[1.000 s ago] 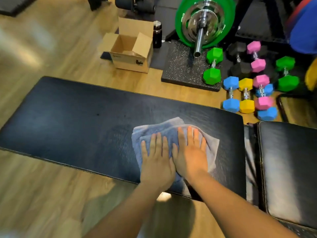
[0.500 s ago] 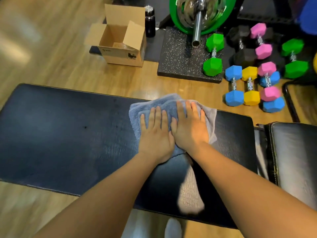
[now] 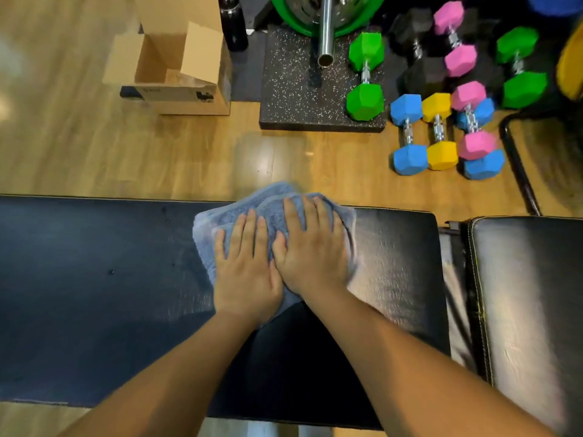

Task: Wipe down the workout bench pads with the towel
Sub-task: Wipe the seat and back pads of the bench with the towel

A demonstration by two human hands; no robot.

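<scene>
A folded blue-grey towel (image 3: 277, 209) lies on the long black bench pad (image 3: 94, 279), at its far edge, with a corner hanging over the edge. My left hand (image 3: 246, 272) and my right hand (image 3: 312, 250) press flat on the towel side by side, fingers spread and pointing away from me. A second black pad (image 3: 530, 294) with stitched seams sits to the right, across a narrow gap.
Beyond the bench on the wooden floor stand an open cardboard box (image 3: 176, 64), a dark bottle (image 3: 233, 23), a speckled rubber mat (image 3: 303, 89) under a green-plated barbell (image 3: 326, 29), and several coloured dumbbells (image 3: 438, 134). A black metal frame (image 3: 517, 165) runs at the right.
Both hands have pushed the towel away from me, from the pad's near half to its far edge. The camera view has tilted and moved closer.
</scene>
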